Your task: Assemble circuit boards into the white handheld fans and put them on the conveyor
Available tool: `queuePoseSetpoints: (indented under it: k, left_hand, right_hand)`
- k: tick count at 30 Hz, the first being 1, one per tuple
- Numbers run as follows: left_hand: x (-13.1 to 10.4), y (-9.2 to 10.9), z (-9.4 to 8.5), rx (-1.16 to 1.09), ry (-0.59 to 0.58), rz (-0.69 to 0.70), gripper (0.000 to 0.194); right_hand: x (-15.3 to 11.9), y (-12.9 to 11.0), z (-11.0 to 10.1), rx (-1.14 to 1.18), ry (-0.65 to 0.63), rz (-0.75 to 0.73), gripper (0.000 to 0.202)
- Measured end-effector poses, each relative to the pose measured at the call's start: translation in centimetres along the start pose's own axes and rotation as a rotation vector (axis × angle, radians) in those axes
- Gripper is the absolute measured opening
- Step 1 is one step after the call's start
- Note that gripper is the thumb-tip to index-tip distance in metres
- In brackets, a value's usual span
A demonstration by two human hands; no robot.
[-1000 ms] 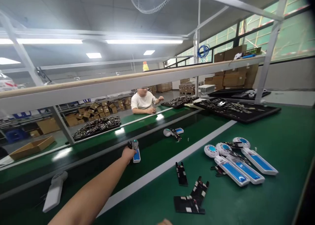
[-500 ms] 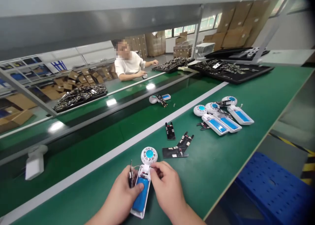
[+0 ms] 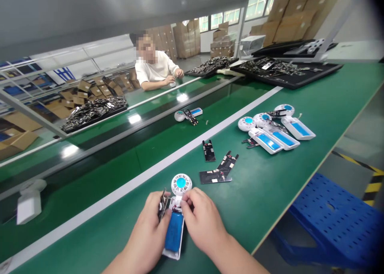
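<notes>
An opened white handheld fan (image 3: 181,183) lies before me, its round head pointing away and a blue battery (image 3: 174,232) filling its handle. My left hand (image 3: 148,228) is closed round the left side of the handle. A small circuit board (image 3: 162,205) stands on edge at its fingers, with thin wires beside it. At the fan's neck, my right hand (image 3: 205,220) has thumb and forefinger pinched together. Whatever lies between those fingertips is hidden. Loose black circuit boards (image 3: 216,174) rest on the green table just beyond my hands.
Several opened fans (image 3: 270,140) lie grouped at the right. Another fan (image 3: 189,115) and a white one (image 3: 29,206) are on the green conveyor belt (image 3: 126,162). Trays of boards (image 3: 288,74) stand farther back. Opposite sits a co-worker (image 3: 156,72). A blue stool (image 3: 336,210) is beside the table.
My left thumb has moved from the battery up toward the top of the handle. The board in my left hand has tilted. My right hand stays at the neck; the view has shifted slightly.
</notes>
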State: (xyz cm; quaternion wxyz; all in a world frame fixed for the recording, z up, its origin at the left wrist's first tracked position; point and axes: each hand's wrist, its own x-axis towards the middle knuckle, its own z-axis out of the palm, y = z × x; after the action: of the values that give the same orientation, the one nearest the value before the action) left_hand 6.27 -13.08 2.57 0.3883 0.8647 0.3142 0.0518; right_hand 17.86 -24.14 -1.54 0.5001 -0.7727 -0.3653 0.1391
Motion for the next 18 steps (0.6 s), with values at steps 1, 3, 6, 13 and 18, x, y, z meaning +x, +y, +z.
queuePoseSetpoints:
  k: [1, 3, 6, 13, 18]
  left_hand:
    - [0.2, 0.0, 0.0, -0.017, 0.022, 0.036, 0.025]
    - [0.6, 0.1, 0.2, -0.057, 0.026, 0.088, 0.022]
    - [1.1, 0.2, 0.4, -0.079, -0.012, 0.106, 0.021]
    - [1.3, 0.9, 0.3, -0.048, -0.037, 0.075, 0.025]
    - [0.8, 0.6, 0.4, 0.017, 0.057, 0.081, 0.028]
  right_hand:
    - [0.0, 0.0, 0.0, -0.002, -0.023, -0.035, 0.014]
    - [-0.1, 0.0, 0.0, -0.003, -0.060, -0.089, 0.014]
    - [-0.2, 0.0, -0.1, -0.037, -0.085, -0.145, 0.016]
    - [-0.4, -0.1, 0.2, 0.003, -0.006, -0.187, 0.013]
    - [-0.5, -0.5, 0.4, 0.081, 0.092, -0.176, 0.015]
